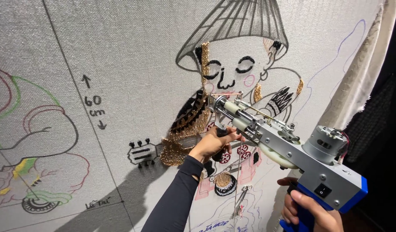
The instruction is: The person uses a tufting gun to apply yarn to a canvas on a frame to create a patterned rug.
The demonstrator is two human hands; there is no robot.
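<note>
Right hand [307, 208] clenched round blue tufting gun [288, 146] grip; left hand [215, 144] grasping front handle, steadying needle against stretched cloth [133, 47].

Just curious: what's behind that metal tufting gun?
Behind the tufting gun hangs stretched cloth bearing a drawn figure, partly tufted gold and black. The gun and left hand cover part of the drawing.

The tufting gun [275, 137] slants across the stretched cloth [133, 51], blocking the right side. Left of the left hand [213, 144], the cloth lies open; yarn strands [237, 189] hang below.
</note>
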